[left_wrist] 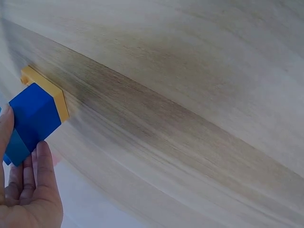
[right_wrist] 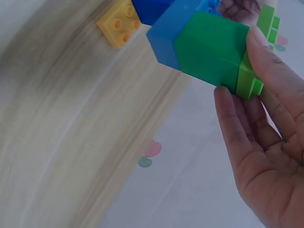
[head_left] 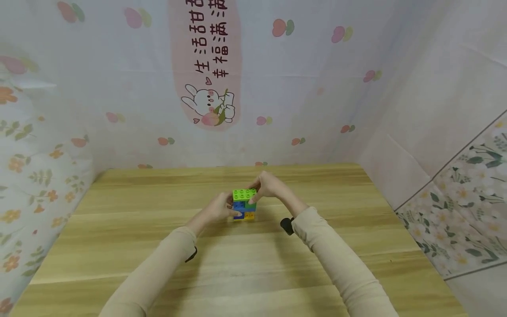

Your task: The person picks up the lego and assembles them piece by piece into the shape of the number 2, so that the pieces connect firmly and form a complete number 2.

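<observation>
A stack of toy building bricks stands on the wooden table in the head view. At its bottom lies a yellow brick (right_wrist: 118, 23), with a dark blue brick (left_wrist: 35, 114) on one end of it. Above that sits a lighter blue brick (right_wrist: 166, 38) carrying a green brick (right_wrist: 213, 52), and a lime-green studded brick (head_left: 241, 194) tops the stack. My left hand (head_left: 218, 208) holds the blue bricks from the left between thumb and fingers. From the right, my right hand (head_left: 267, 185) pinches the lime-green brick, a fingertip touching the green one.
The stack is near the middle of the wooden table (head_left: 245, 264). A patterned white cloth (head_left: 277, 97) hangs behind the table's far edge, and flowered panels (head_left: 463, 189) stand at the right. Dark objects show at both wrists, below the cream sleeves (head_left: 336, 259).
</observation>
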Demonstrator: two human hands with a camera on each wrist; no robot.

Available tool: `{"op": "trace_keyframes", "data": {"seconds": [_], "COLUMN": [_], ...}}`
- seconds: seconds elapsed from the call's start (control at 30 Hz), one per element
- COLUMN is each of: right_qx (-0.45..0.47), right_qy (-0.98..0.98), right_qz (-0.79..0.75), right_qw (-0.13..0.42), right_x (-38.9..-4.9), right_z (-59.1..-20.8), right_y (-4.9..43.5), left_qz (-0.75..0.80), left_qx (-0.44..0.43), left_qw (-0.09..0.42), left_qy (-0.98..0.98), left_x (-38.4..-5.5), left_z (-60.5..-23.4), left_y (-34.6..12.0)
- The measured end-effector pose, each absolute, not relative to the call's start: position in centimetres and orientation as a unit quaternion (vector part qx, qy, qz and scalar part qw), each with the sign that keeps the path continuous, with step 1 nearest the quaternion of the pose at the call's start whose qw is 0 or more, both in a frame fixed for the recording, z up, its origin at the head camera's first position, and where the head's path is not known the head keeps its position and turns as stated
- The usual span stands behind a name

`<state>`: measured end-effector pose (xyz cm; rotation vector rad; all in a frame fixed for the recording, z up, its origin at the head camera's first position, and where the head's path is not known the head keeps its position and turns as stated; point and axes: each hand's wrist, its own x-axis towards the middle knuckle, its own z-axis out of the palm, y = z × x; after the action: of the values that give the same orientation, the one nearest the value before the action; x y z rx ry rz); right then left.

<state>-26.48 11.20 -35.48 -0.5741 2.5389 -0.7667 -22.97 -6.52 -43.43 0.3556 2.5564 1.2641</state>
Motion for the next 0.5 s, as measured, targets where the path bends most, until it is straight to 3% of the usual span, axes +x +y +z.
{"op": "trace_keyframes", "data": {"seconds": [0.5], "right_qx": [-0.238], "right_qy": [0.882], "right_qz": [-0.365], "right_qw": [0.179], "right_x": [-25.3], "right_z": [-37.2], "right_y": [12.7], "left_qz": [0.426], "left_qx": [0.139], "left_qw": [0.110], "left_qy": [0.887], "left_x": [-22.3], "left_z": [-43.2], "left_y": [-6.5]}}
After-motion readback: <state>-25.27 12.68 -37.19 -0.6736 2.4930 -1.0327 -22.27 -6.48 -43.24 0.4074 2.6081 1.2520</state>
